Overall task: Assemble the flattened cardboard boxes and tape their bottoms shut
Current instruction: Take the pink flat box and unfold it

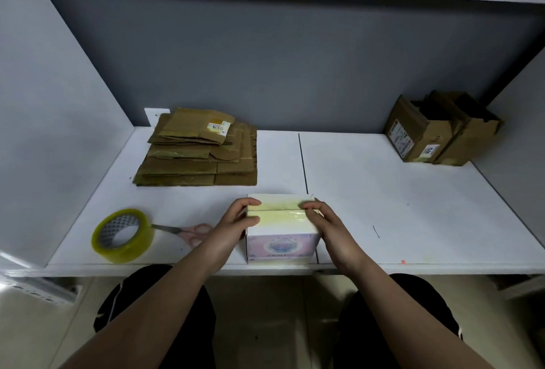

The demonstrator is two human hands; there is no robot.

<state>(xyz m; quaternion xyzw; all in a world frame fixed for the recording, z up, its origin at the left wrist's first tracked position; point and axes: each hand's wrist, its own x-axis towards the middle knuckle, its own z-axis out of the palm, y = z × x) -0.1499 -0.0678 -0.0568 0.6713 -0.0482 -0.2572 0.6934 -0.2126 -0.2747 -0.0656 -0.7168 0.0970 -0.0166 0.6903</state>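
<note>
A small white box (281, 230) with a pastel print on its near side stands at the table's front edge, its flaps closed upward with yellowish tape along the seam. My left hand (236, 221) grips its left side, thumb lying on the top flap. My right hand (324, 221) holds the right side, fingers pressing on the taped seam. A roll of clear yellowish tape (122, 236) rests left of the box. Flattened brown cardboard boxes (197, 150) are stacked at the back left.
Pink-handled scissors (188, 230) lie between the tape roll and my left hand. Assembled brown boxes (439, 129) stand at the back right corner. The white table (398, 206) has a dark seam down its middle and grey walls on three sides.
</note>
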